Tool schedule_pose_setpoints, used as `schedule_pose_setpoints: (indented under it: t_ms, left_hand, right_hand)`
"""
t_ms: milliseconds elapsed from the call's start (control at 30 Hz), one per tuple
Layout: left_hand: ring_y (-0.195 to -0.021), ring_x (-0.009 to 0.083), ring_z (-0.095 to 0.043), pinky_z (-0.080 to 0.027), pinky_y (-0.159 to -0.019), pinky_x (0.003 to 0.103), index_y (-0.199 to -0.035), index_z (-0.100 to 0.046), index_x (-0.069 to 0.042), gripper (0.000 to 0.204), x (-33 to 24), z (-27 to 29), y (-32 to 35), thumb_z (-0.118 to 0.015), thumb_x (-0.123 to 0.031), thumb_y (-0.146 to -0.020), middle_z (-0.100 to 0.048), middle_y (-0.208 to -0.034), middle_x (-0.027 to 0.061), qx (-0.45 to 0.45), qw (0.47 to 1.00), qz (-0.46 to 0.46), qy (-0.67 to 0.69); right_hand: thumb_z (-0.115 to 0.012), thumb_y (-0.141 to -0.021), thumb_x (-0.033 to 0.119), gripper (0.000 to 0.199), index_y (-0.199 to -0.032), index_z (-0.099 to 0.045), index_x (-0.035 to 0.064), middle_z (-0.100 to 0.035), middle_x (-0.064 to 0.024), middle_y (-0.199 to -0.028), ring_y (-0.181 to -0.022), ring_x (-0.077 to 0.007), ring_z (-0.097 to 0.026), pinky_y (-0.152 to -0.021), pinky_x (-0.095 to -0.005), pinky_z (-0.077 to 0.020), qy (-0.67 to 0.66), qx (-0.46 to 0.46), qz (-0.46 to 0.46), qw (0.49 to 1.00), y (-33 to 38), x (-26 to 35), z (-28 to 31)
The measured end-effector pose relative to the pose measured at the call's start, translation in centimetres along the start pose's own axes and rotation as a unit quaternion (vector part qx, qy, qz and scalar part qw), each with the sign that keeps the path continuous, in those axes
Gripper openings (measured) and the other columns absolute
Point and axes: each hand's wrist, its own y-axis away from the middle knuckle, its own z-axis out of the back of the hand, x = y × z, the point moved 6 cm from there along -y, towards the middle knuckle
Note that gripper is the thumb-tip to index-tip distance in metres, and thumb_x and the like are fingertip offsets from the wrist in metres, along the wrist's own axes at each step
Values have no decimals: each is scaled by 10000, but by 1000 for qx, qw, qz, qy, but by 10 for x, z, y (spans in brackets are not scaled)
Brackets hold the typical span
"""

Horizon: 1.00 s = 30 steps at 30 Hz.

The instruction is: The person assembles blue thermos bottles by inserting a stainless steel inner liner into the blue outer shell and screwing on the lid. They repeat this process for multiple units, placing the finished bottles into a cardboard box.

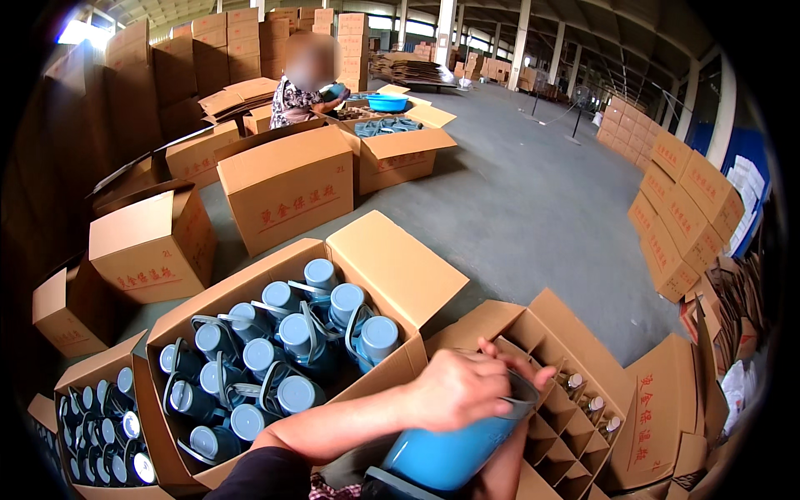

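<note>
A blue thermos flask body (454,450) tilts away from me, with a dark rim at its upper end and a grey handle by its lower end. My left hand (458,387) lies across the rim with curled fingers, which hide most of the mouth. On the flask's far right side is my right hand (533,377), its fingers at the rim and its palm mostly hidden behind the body. Under and beyond the hands stands an open carton with cardboard dividers (554,433). Several narrow glass necks with pale tops (595,403) show along its right side.
Left of my hands, a large open carton (400,254) holds several blue thermos flasks (296,333) with handles. Another carton of flasks (100,425) stands farther left. A co-worker (300,96) works beyond, near a blue basin (387,102). Stacked cartons (683,208) stand right.
</note>
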Motion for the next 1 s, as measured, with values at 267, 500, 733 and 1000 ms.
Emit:
schedule_pose_setpoints:
  t_ms: [267, 500, 733, 1000]
  left_hand:
    - [-1028, 302, -594, -444, -930, 411, -816, -680, 44, 360, 60, 15, 31, -585, -297, -881, -643, -1065, 214, -13, 902, 54, 428]
    - [-973, 168, -611, -482, -873, 317, -1109, -614, 37, 386, 92, -103, 96, -488, -299, -967, -649, -1094, 109, 15, 789, 270, 551]
    - [-913, 159, -626, -506, -820, 304, -1079, -621, 54, 361, 71, -122, 130, -469, -257, -978, -666, -1040, 101, 46, 813, 260, 519]
    - [-889, 369, -628, -503, -792, 435, -1203, -557, -17, 407, -11, -97, 143, -538, -311, -922, -640, -1009, 199, -62, 964, 259, 8]
  right_hand:
    - [-368, -933, 567, 715, -878, -702, -62, -669, -248, -1022, -1014, -364, -621, -938, -452, -439, 344, 28, -7, 939, -4, 77, -54]
    - [-648, -779, 205, 284, -944, -694, -22, -693, -151, -1004, -929, -300, -643, -814, -365, -491, 346, 251, -148, 892, -34, 127, -120]
    - [-740, -660, 112, 235, -803, -608, -19, -639, -133, -748, -589, -196, -618, -580, -305, -486, 653, 124, -300, 684, -28, 146, -135]
    - [-647, -684, 91, 114, -729, -610, -6, -620, -164, -688, -664, -274, -614, -633, -366, -486, 722, 2, -372, 583, 25, 147, -9]
